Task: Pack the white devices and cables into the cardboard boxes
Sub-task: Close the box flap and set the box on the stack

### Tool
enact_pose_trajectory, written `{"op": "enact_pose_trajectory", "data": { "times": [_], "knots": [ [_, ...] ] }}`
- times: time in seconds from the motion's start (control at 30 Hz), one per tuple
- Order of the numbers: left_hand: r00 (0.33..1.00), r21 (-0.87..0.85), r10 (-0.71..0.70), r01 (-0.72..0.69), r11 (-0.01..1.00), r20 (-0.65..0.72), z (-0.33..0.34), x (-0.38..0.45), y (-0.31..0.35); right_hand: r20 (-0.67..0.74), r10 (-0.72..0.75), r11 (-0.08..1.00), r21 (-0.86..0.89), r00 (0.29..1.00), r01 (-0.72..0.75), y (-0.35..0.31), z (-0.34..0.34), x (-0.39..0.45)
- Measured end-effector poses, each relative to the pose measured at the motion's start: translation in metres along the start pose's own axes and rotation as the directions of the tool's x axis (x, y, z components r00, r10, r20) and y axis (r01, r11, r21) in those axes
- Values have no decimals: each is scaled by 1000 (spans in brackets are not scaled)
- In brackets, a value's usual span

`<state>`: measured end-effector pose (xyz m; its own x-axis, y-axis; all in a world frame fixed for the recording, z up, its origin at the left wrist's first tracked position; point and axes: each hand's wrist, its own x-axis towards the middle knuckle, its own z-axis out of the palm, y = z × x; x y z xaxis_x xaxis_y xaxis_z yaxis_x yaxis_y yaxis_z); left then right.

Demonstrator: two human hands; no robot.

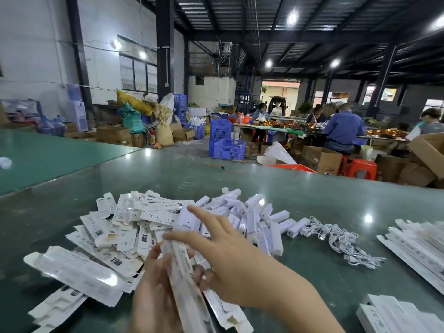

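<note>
My left hand (153,282) grips a long white cardboard box (185,284), held slanted in front of me. My right hand (221,255) lies over the box's upper part with its fingers spread and straight, pointing left. Behind them spreads a heap of flattened and folded white boxes (125,227) printed with CE and RoHS marks. To its right lies a pile of white devices (254,219). Farther right sits a bundle of white cables (341,241).
Stacks of flat white boxes lie at the right edge (418,246) and bottom right (394,316). The green table (216,174) runs far back. Beyond it are blue crates (228,147), brown cartons (322,159), red stools and seated workers (343,131).
</note>
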<state>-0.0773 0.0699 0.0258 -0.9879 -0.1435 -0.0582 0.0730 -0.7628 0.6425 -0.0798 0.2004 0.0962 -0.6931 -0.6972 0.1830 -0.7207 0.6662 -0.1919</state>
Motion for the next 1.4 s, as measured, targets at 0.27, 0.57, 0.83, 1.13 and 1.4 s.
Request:
{"op": "enact_pose_trajectory", "data": {
  "times": [0.27,0.57,0.83,1.13,1.4],
  "knots": [
    [998,54,-68,68,996,-14,9,1,3,-39,-128,988,85,991,131,-5,-1,0],
    [882,429,322,-452,782,344,-1,-21,-13,225,96,975,174,970,-137,2,-7,-5],
    [827,392,387,-542,743,408,-9,-21,-18,253,535,841,-67,806,-537,54,-5,-11],
    [843,440,262,-481,758,470,-11,-16,-30,163,826,562,-317,539,-764,124,40,-9],
    [580,151,527,-748,646,621,-7,-13,-31,-51,803,563,-260,594,-784,116,18,-13]
  ]
}}
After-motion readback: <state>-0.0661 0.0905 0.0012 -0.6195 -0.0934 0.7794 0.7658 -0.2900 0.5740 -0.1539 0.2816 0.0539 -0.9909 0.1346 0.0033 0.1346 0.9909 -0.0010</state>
